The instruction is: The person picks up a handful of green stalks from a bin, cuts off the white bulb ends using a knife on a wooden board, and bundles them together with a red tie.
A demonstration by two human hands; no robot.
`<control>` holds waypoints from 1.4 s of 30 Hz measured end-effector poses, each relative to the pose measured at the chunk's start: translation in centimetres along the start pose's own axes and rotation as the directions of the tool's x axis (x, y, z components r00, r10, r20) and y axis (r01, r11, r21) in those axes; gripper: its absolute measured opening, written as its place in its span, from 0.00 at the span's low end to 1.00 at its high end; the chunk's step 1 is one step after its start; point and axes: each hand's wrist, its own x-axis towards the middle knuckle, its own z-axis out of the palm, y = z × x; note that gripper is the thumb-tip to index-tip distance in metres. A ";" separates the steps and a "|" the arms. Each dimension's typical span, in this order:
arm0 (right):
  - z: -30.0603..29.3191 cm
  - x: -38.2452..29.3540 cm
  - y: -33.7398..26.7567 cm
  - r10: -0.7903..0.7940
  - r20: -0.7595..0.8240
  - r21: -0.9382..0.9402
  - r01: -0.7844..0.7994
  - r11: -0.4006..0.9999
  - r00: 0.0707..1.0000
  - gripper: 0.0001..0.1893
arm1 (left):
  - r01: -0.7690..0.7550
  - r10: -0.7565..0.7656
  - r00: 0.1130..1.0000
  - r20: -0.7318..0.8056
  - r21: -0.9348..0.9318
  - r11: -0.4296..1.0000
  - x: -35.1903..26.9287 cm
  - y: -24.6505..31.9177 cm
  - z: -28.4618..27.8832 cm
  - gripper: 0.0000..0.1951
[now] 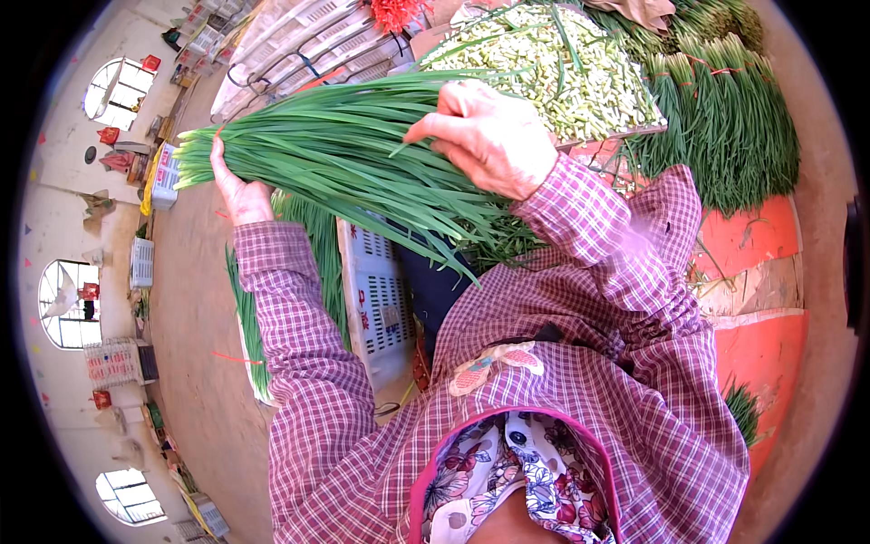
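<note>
A large bunch of long green leaves, apparently garlic chives (340, 129), lies across in front of me, its pale stem ends to the left. My left hand (241, 190) grips it near those ends, beside a red tie. Over the leafy part is my right hand (482, 132), thumb and forefinger close together at a leaf; whether they pinch it is unclear. Just behind that hand, a heap of short cut pale stems (557, 75) covers a board. More leaves hang below the bunch, over my lap.
A white plastic crate (377, 292) stands below the bunch, with green leaves (326, 265) at its left. Tied bunches (734, 122) are stacked at the right on a red surface (754, 238). Red ties (397, 12) lie at the top, beside pale crates.
</note>
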 end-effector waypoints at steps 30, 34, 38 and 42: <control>1.4 1.2 0.5 -0.124 0.149 -0.137 0.144 0.980 0.981 0.10 | 0.000 0.000 1.000 -0.004 0.027 1.000 -0.4 -0.4 -0.1 0.22; 1.2 1.2 0.6 -0.123 0.142 -0.147 0.144 0.979 0.982 0.08 | 0.019 -0.019 0.999 -0.031 0.004 1.000 -0.5 -0.2 0.0 0.21; 1.3 1.2 1.1 -0.128 0.085 -0.106 0.137 0.985 0.988 0.06 | 0.001 0.000 1.000 -0.008 0.011 1.000 0.4 -0.2 -0.7 0.21; 0.8 1.0 2.1 -0.143 0.051 -0.103 0.148 0.984 0.988 0.06 | 0.069 -0.072 0.995 -0.068 -0.043 0.997 1.5 0.0 -1.8 0.24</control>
